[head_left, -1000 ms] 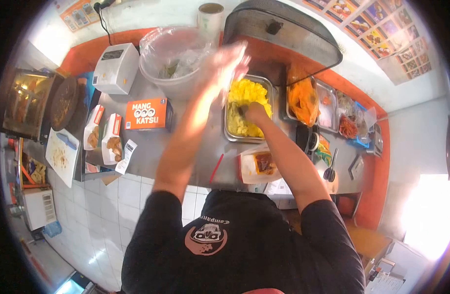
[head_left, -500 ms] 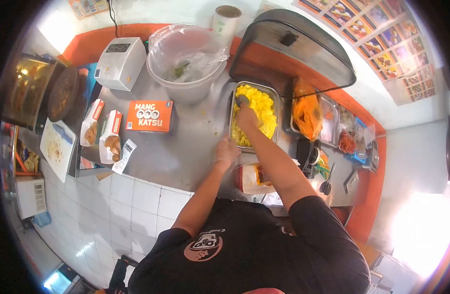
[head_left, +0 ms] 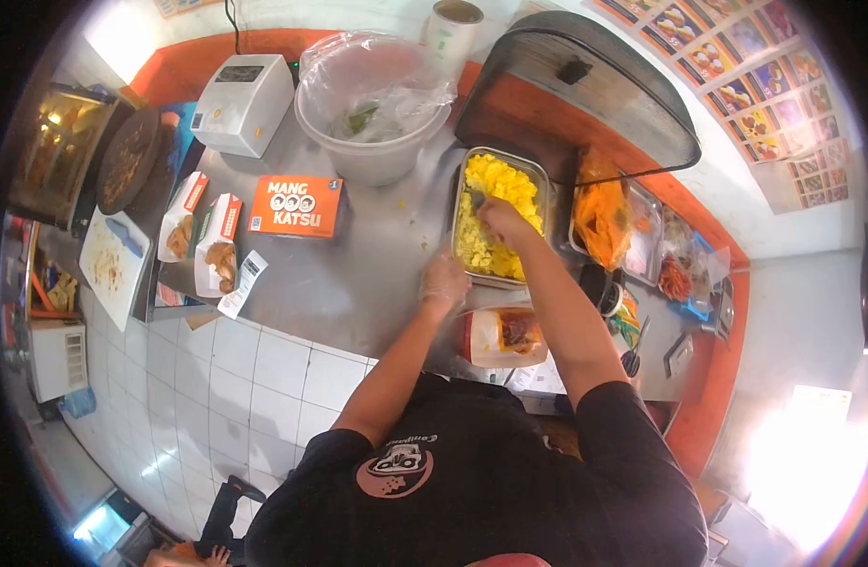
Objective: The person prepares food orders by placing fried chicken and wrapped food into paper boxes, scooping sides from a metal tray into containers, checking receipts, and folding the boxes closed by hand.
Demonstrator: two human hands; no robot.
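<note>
A rectangular metal tray point(head_left: 545, 203) holds a heap of yellow scrambled egg point(head_left: 512, 184), with finer crumbs along its left side. My right hand point(head_left: 502, 222) is closed around a small dark utensil point(head_left: 477, 199), seemingly a spoon, whose tip meets the egg; the hand covers most of it. At the tray's near left corner is my left hand point(head_left: 445, 281), in a clear plastic glove, its fingers closed at the rim. Just below the tray sits an open paper food box point(head_left: 481, 340) with sauced food inside, partly beside my right forearm.
Left on the steel counter stand an orange printed box point(head_left: 297, 206), two paper boxes of fried food point(head_left: 217, 255) and a white printer point(head_left: 242, 104). A plastic-lined tub point(head_left: 373, 142) is behind. An orange bag point(head_left: 602, 222) and a dark mesh cover point(head_left: 576, 104) flank the tray.
My right hand has drawn the utensil nearer to me through the egg. My left hand stays at the tray's corner. More of the paper food box shows, and the view has shifted slightly.
</note>
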